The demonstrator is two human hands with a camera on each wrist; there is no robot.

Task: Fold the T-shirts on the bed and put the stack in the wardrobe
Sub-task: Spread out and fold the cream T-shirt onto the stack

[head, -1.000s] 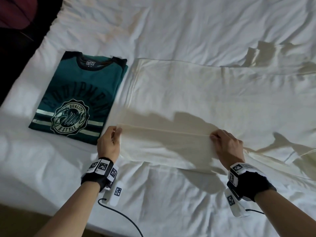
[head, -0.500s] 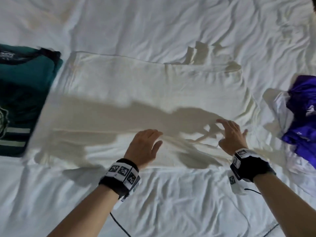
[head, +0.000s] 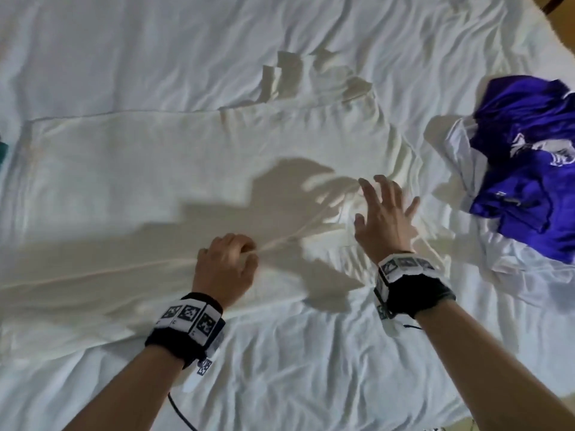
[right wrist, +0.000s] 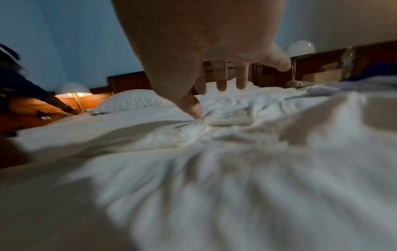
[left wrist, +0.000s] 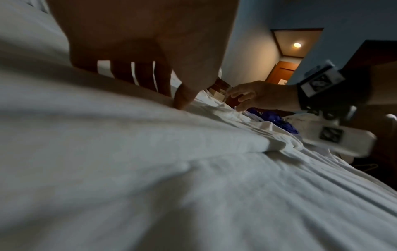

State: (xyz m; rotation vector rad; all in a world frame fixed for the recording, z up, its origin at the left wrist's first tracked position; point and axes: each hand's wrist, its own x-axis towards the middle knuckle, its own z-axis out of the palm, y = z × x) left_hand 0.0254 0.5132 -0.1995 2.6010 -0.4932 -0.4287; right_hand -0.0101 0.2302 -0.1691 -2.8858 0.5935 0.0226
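A cream T-shirt [head: 149,181] lies spread across the white bed sheet [head: 295,377], its near side folded over lengthwise. My left hand [head: 245,248] has curled fingers and pinches the fold's edge near the shirt's middle; in the left wrist view the thumb [left wrist: 182,100] presses the raised fold. To the right, my right hand [head: 382,206] hovers with spread fingers over the shirt's rumpled right end, and its thumb [right wrist: 194,108] touches the cloth. A crumpled purple and white T-shirt [head: 525,169] lies further right. A sliver of the teal T-shirt [head: 2,147] shows at the left edge.
A pillow [right wrist: 128,101] and a dark headboard [right wrist: 128,81] lie at the bed's far end. A lit bedside lamp [right wrist: 74,95] stands there, with another person's arm [right wrist: 43,95] reaching near it. The bed's edge shows at the top right [head: 557,23].
Both hands let go of the near fold and shifted right along the shirt. The left hand, flat half a second ago, now pinches the fold. My view swung right, bringing in the purple shirt.
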